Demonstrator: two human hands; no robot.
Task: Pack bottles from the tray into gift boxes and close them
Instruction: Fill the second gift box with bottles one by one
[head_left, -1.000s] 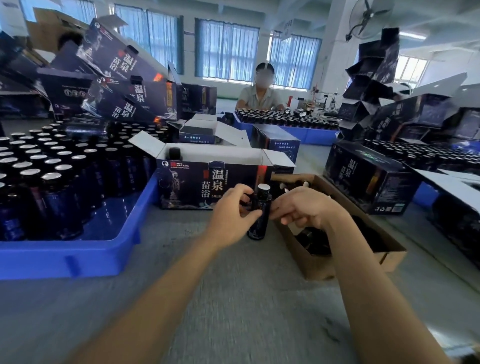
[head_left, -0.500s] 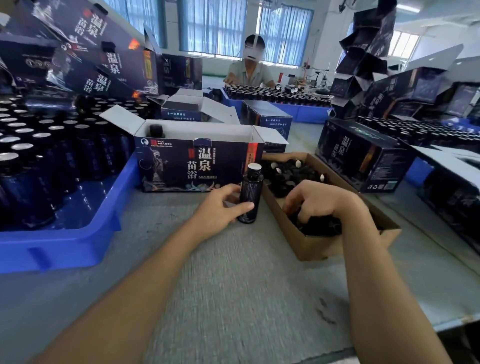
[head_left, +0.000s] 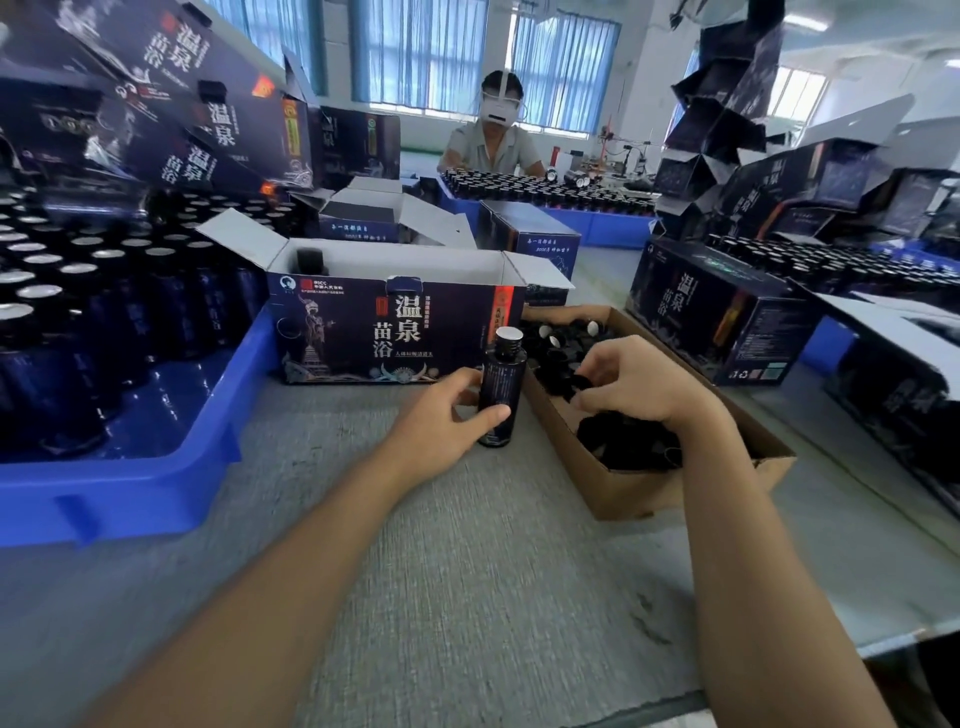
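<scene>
Dozens of bottles (head_left: 78, 312) stand upright in rows in the blue tray (head_left: 130, 499) at my far left, crowded toward its back, with bare tray floor at the near right corner. Just right of the tray an open gift box (head_left: 395, 332) sits on the bench (head_left: 467, 597), flaps raised and printed face toward me. One packed bottle (head_left: 310, 260) shows at the box's left end; I cannot see the rest of the interior.

My left hand (head_left: 441, 421) rests on the bench before the box's right end. Its fingers (head_left: 493, 414) grip one bottle (head_left: 501, 384), thumb across the front and the others behind. That bottle stands upright on the bench, between the gift box and the carton (head_left: 623, 493), threaded neck and white top showing.

The brown carton lies just right of the bottle and holds a heap of black caps (head_left: 623, 447). My right hand (head_left: 639, 384) is inside it, fingers (head_left: 597, 364) curled down among the caps; I cannot tell whether they hold one.

Farther right, apart from the carton, a closed box (head_left: 711, 317) sits on the bench.
</scene>
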